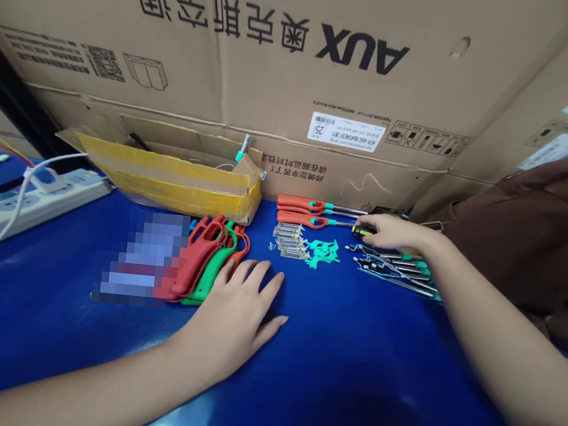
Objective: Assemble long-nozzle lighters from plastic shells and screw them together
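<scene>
My left hand (240, 316) lies on the blue table with its fingers spread, holding nothing. Its fingertips reach beside a stack of lighter handle shells, red (197, 261), green (215, 270) and orange (240, 249). Farther right, my right hand (395, 233) is closed around a black-and-yellow screwdriver (362, 232), with only the handle end showing. Two orange long-nosed lighters (296, 219) lie just left of that hand. Nearby are several clear fuel tanks (290, 242), teal triggers (323, 253) and tiny springs (271, 246). Metal lighter tubes with wires (398, 274) lie partly under my right forearm.
A cardboard tray edged with yellow tape (182, 176) stands at the back left, a lighter tube poking out. A white power strip (33, 205) with cables lies left. A large carton (257, 70) walls off the back. Brown fabric (507, 234) hangs at right.
</scene>
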`<state>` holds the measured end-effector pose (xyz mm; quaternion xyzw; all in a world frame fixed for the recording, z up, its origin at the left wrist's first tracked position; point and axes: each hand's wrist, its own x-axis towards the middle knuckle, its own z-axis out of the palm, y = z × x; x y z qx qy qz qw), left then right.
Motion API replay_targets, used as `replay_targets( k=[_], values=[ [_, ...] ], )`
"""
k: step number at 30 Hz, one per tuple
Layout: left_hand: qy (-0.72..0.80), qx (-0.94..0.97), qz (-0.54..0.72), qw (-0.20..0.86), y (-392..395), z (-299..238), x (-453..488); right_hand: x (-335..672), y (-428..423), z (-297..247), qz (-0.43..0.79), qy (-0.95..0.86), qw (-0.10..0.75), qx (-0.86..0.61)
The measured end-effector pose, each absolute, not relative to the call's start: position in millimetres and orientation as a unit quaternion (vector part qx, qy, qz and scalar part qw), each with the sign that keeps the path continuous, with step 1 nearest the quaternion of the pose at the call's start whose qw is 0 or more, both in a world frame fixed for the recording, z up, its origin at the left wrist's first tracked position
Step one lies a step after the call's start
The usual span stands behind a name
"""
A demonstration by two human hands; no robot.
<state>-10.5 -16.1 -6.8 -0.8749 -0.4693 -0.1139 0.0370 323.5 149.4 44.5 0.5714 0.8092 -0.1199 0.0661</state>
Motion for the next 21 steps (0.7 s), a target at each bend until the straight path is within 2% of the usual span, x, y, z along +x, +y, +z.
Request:
replay_targets(
  k=[9, 16, 21],
  values=[
    [-0.495, -0.863, -0.093, 0.041, -18, -5, -10, 320, 145, 40, -0.076, 0.848, -0.02, 0.524],
    [-0.465, -0.882, -0.056, 0.052, -20, -11, -6, 276, 117, 37, -0.04, 0.902, -0.127, 0.411],
    [-0.446, -0.892, -0.005, 0.072, -24, -7, -3, 220, 81, 19, -0.031, 0.943, -0.128, 0.305]
  ],
)
